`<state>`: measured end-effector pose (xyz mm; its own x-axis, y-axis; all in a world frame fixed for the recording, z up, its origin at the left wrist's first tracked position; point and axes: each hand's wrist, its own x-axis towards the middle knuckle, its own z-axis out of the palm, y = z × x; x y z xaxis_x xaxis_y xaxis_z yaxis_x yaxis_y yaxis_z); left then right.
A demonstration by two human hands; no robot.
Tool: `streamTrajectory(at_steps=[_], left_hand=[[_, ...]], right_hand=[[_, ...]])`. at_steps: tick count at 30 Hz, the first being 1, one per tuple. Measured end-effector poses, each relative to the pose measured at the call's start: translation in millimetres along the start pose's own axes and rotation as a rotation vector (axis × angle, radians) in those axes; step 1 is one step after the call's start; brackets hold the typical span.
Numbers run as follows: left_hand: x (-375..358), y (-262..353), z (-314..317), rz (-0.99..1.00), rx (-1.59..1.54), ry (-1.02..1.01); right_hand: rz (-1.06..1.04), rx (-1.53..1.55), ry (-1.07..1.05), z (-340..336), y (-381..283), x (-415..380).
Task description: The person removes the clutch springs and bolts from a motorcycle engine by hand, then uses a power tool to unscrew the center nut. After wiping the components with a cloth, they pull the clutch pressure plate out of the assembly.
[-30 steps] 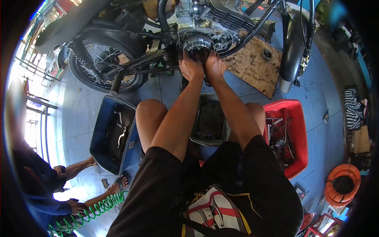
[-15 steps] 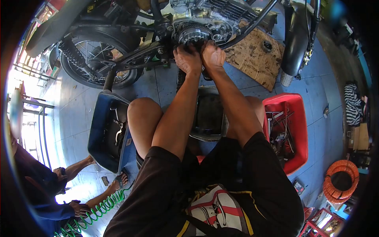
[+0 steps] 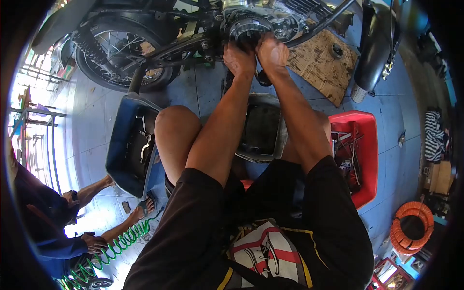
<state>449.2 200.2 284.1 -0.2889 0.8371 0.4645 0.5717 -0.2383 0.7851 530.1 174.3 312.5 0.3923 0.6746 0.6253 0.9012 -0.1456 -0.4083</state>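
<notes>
Both hands are at the opened side of a motorcycle engine, against the lower edge of a round toothed clutch basket. My left hand is closed, its fingers curled at the left underside of the basket. Close beside it on the right, my right hand is also closed, knuckles up and thumb side toward the basket. A dark part shows between the two hands. The fingertips and what they grip are hidden. Below the hands, between my knees, a dark oily drain pan rests on the floor.
A blue bin with metal parts stands left, a red bin with tools right. Oil-stained cardboard lies under the engine. The rear wheel is upper left. Another person's hand and a green coiled hose are lower left.
The view has tilted, so the engine and hands sit higher and slightly right. Both hands stay at the clutch basket, and slightly more of its dark inside shows above them.
</notes>
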Motion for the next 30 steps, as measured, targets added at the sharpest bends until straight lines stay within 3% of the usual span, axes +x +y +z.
streamTrajectory(at_steps=[4,6,8,10,13,30], left_hand=[[-12.4,5.7,-4.3,-0.047,-0.103,0.005],[-19.6,13.4,-11.0,-0.037,-0.165,0.176],[-20.0,5.4,-7.4,0.033,-0.189,0.094],[-17.2,0.3,-6.3,0.107,-0.217,0.011],[-13.7,0.2,-6.2,0.232,-0.174,-0.025],[-5.6,-4.7,-8.7,0.176,-0.241,-0.140]], right_hand=[[0.193,0.107,-0.078,-17.1,-6.1,-12.8],[0.212,0.322,0.009,-19.9,-6.4,-21.3],[0.171,0.400,0.084,-11.4,4.3,-21.9],[0.129,0.727,0.014,-4.2,13.3,-22.1],[0.067,0.805,0.003,5.8,13.5,-21.0],[0.084,0.748,-0.021,9.7,10.0,-22.7]])
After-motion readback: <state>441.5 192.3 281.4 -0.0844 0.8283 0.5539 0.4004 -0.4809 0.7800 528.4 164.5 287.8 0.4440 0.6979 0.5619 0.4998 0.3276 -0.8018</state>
